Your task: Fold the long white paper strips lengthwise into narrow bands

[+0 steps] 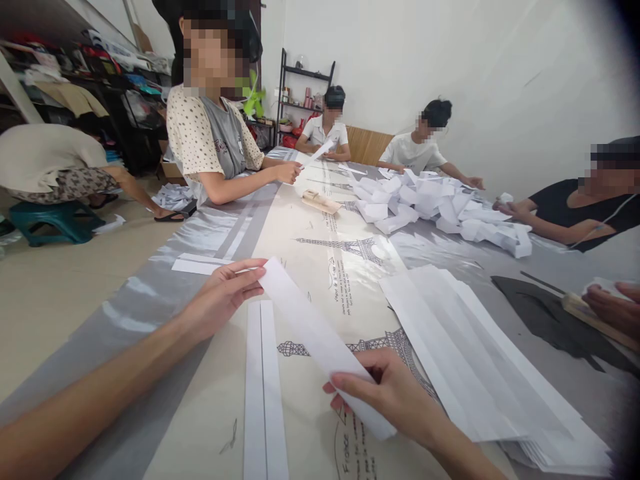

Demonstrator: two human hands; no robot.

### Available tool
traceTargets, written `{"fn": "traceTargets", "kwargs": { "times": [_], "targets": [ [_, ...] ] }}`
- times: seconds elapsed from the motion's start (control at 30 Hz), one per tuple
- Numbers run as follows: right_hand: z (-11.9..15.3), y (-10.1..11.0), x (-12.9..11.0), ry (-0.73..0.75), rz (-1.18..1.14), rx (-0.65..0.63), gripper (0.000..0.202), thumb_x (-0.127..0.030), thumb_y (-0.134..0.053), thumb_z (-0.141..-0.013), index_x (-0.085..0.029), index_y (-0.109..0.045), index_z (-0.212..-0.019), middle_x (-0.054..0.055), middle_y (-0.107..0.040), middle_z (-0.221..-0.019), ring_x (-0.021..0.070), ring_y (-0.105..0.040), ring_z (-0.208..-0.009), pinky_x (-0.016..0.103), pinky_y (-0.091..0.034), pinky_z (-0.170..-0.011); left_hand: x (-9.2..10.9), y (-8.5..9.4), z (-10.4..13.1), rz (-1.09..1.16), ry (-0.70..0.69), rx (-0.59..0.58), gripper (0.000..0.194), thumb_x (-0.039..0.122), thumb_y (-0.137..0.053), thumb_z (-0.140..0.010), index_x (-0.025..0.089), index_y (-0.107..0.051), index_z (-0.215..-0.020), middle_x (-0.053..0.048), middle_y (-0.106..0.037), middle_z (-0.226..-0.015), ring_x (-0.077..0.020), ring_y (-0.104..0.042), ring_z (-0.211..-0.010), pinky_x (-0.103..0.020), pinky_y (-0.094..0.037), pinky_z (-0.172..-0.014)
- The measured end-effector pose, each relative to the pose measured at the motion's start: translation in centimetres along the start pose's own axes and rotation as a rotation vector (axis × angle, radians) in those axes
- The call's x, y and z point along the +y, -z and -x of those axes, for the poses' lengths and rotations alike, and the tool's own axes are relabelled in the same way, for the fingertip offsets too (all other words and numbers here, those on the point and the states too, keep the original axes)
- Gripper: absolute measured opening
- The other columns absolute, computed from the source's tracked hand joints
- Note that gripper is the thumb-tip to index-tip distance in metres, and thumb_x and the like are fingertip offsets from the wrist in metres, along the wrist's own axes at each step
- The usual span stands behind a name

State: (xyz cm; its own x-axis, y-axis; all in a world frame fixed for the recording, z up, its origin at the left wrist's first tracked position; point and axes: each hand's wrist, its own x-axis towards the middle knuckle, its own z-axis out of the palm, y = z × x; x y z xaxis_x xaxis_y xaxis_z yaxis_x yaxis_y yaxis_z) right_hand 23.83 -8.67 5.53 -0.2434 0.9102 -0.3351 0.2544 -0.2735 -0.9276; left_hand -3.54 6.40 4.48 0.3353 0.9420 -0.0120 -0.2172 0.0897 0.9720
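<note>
A long white paper strip (313,327) slants above the tablecloth, held at both ends. My left hand (225,293) pinches its upper end between thumb and fingers. Around its lower part my right hand (385,390) is closed, thumb on top and fingers beneath. Below the strip, two narrow white strips (254,393) lie side by side on the printed cloth. Another pair of white strips (193,264) lies behind my left wrist. A stack of long white sheets (475,360) is fanned out to the right of my right hand.
A large heap of folded white paper (430,200) covers the far right of the table (210,233). A wooden piece (320,201) lies mid-table, dark cloth (545,320) at right. Several people sit around; one at far left bends down from a green stool (53,220).
</note>
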Motion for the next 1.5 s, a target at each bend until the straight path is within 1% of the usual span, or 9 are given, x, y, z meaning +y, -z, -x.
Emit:
{"fn": "traceTargets", "kwargs": {
  "times": [0.17,0.33,0.47,0.6,0.8,0.93,1.13,1.33,1.5],
  "targets": [
    [-0.3,1.1,1.4,0.156,0.443,0.219,0.038,-0.047,-0.064,-0.096,-0.023,-0.079,-0.071,0.002,-0.068,-0.061,0.018,-0.058,-0.055,0.031,-0.042,-0.052,1.5,2.2,-0.5,-0.395,-0.169,-0.152,0.03,0.039,-0.084,-0.08,0.024,-0.079,-0.106,-0.004,-0.076,-0.094,-0.0174,-0.069,-0.083,-0.028,-0.057,-0.08],
    [-0.3,1.7,2.4,0.368,0.64,0.346,0.033,-0.034,-0.051,-0.103,-0.03,-0.073,-0.126,0.007,-0.075,-0.111,0.0256,-0.07,-0.091,0.039,-0.057,-0.075,3.5,2.3,-0.1,-0.832,-0.434,-0.492,0.019,0.036,-0.065,-0.097,0.029,-0.08,-0.106,-0.006,-0.076,-0.104,-0.0197,-0.07,-0.092,-0.03,-0.055,-0.084],
    [0.1,2.2,2.4,0.384,0.687,0.246,0.046,-0.026,-0.048,-0.102,-0.039,-0.056,-0.145,0.007,-0.054,-0.147,0.0261,-0.065,-0.109,0.039,-0.061,-0.076,2.5,2.2,-0.4,-0.977,-0.64,-0.459,0.022,0.031,-0.058,-0.101,0.029,-0.08,-0.101,-0.006,-0.075,-0.104,-0.0194,-0.069,-0.093,-0.03,-0.053,-0.083],
    [0.5,2.0,2.3,0.402,0.751,0.176,0.046,-0.027,-0.047,-0.103,-0.043,-0.052,-0.146,0.007,-0.043,-0.155,0.0266,-0.06,-0.112,0.043,-0.061,-0.081,0.7,2.1,-0.5,-1.185,-0.775,-0.392,0.023,0.025,-0.055,-0.103,0.027,-0.077,-0.1,-0.006,-0.075,-0.109,-0.0229,-0.066,-0.107,-0.038,-0.048,-0.098],
    [0.5,1.2,2.5,0.397,0.828,0.166,0.043,-0.028,-0.044,-0.105,-0.041,-0.052,-0.145,0.007,-0.046,-0.153,0.0312,-0.052,-0.129,0.057,-0.051,-0.103,-0.7,0.8,0.5,-1.218,-0.752,-0.552,0.024,0.025,-0.051,-0.105,0.025,-0.074,-0.11,-0.008,-0.074,-0.119,-0.0223,-0.069,-0.11,-0.035,-0.051,-0.101],
    [1.1,1.3,2.5,0.264,0.763,0.115,0.042,-0.043,-0.052,-0.104,-0.043,-0.054,-0.145,0.004,-0.043,-0.157,0.0375,-0.037,-0.146,0.063,-0.042,-0.112,-1.6,0.6,1.1,-1.238,-0.731,-0.595,0.031,0.017,-0.045,-0.106,0.026,-0.071,-0.121,-0.008,-0.073,-0.125,-0.0229,-0.069,-0.115,-0.036,-0.052,-0.101],
    [2.2,1.7,1.6,0.12,0.503,0.059,0.038,-0.052,-0.057,-0.1,-0.043,-0.064,-0.137,0.004,-0.048,-0.155,0.0314,-0.065,-0.116,0.044,-0.062,-0.084,-2.7,0.5,1.4,-1.382,-0.768,-0.638,0.036,0.01,-0.046,-0.105,0.023,-0.064,-0.133,-0.009,-0.068,-0.136,-0.0241,-0.062,-0.129,-0.039,-0.045,-0.113],
    [2.4,1.0,1.2,0.223,0.534,-0.052,0.027,-0.041,-0.057,-0.102,-0.036,-0.071,-0.124,0.005,-0.057,-0.146,0.0226,-0.071,-0.095,0.043,-0.062,-0.086,-3.9,0.2,1.3,-1.391,-0.828,-0.615,0.039,0.006,-0.041,-0.104,0.02,-0.062,-0.133,-0.01,-0.065,-0.14,-0.0255,-0.063,-0.128,-0.04,-0.048,-0.11],
    [0.7,-0.2,2.0,0.499,0.827,0.032,0.035,-0.024,-0.053,-0.103,-0.026,-0.06,-0.137,0.008,-0.056,-0.149,0.0277,-0.054,-0.135,0.048,-0.05,-0.112,-3.2,-0.4,1.8,-1.373,-0.78,-0.664,0.044,0.005,-0.037,-0.101,0.017,-0.059,-0.138,-0.012,-0.06,-0.146,-0.0251,-0.056,-0.137,-0.039,-0.047,-0.113]
  ]
}}
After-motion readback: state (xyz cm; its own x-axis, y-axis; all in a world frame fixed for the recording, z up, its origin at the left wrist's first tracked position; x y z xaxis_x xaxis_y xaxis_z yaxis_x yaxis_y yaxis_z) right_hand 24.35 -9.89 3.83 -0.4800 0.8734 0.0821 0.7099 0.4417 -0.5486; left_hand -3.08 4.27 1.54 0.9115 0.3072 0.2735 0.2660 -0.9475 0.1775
